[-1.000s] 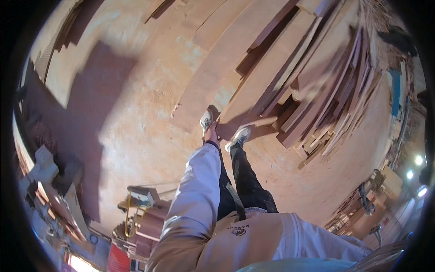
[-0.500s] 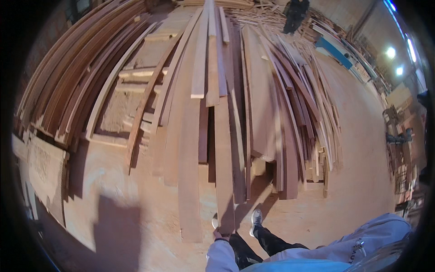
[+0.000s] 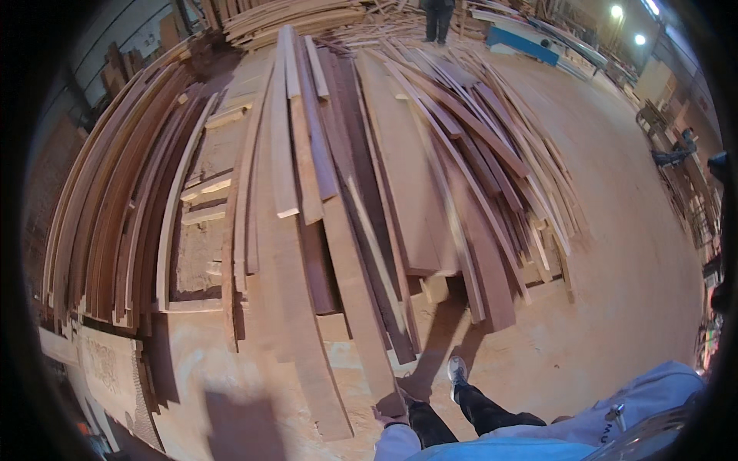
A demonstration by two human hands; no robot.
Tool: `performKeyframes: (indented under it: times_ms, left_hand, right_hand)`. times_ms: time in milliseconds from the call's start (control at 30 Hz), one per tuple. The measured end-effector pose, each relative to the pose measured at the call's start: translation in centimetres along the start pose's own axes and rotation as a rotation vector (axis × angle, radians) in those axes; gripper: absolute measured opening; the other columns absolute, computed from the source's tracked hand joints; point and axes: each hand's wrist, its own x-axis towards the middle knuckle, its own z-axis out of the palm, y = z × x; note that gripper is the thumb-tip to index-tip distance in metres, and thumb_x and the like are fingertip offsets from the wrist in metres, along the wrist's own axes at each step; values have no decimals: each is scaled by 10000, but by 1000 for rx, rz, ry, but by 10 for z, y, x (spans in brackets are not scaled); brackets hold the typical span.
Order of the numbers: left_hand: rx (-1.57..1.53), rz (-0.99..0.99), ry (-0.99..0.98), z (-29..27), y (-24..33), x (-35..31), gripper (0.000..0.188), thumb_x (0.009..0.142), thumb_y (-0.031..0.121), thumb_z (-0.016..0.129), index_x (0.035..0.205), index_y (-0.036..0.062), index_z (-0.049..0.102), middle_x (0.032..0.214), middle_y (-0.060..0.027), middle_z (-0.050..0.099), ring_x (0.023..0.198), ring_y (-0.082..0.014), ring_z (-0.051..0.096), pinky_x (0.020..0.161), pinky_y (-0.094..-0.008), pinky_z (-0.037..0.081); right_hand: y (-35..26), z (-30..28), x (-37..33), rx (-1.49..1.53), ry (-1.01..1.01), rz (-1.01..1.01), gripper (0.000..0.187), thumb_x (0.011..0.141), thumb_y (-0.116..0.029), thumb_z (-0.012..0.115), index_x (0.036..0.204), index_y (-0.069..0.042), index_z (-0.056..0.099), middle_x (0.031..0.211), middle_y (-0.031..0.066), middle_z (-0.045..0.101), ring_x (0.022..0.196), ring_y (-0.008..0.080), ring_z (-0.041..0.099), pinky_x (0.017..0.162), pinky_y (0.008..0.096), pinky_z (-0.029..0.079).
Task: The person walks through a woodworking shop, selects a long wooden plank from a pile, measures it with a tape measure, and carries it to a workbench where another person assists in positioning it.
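Observation:
My left hand (image 3: 390,417) is at the near end of a long, flat brown board (image 3: 367,355), its fingers closed around that end. The board runs away from me onto the pile of lumber. Just left of it lies a wider board (image 3: 315,384) whose near end also sticks out toward me. A pale narrow beam (image 3: 284,165) and a shorter reddish strip (image 3: 314,146) rest on top of the pile. My right sleeve (image 3: 653,384) shows at the lower right; my right hand is hidden.
Dark reddish planks (image 3: 115,223) are stacked at the left, behind a rough slab (image 3: 108,373). More loose boards (image 3: 492,146) fan out to the right. A person (image 3: 439,19) stands at the far end, near a blue machine (image 3: 523,44). My shoe (image 3: 457,370) is close to the boards.
The view has swung, so the pile appears further left and slanted. My left hand still holds the board end, now lower and slightly further right in the picture.

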Motion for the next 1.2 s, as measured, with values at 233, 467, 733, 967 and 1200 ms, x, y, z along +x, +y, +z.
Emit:
performKeyframes:
  times_ms: [233,467,733,967,1200]
  left_hand:
    - [188,53,223,-11,-6,10,741,744,768,510,1305,284,504,1295,-42,545,1148,-325,517,863,-537,457]
    - [244,98,348,14,-3,-16,807,755,808,453,1371,286,439,1359,-56,500,1204,-352,483,910,-584,437]
    - [373,92,427,37,11,-63,847,761,841,385,1394,279,410,1375,-76,478,1203,-360,478,899,-600,446]
    - [386,23,397,38,16,-73,845,767,852,327,1384,283,426,1366,-68,493,1209,-361,478,925,-617,420]
    - [413,-21,350,43,19,-81,850,774,863,269,1374,287,442,1358,-61,508,1214,-362,478,950,-635,395]
  right_hand:
    - [24,43,0,17,-29,-14,443,834,-511,550,1101,-193,705,1126,90,679,1050,306,630,902,438,497]
    - [21,61,20,43,-29,61,443,809,-515,558,1093,-211,711,1128,96,676,1047,293,636,904,427,498]
    - [4,57,12,96,32,-6,409,799,-492,568,1036,-199,727,1073,103,689,1008,301,648,883,431,503]
    - [-8,58,11,170,110,-48,365,778,-459,600,983,-193,741,1022,93,703,964,295,659,841,421,524]
    - [-12,74,20,160,89,-59,366,773,-463,602,971,-189,744,1010,96,705,960,296,661,829,422,529]
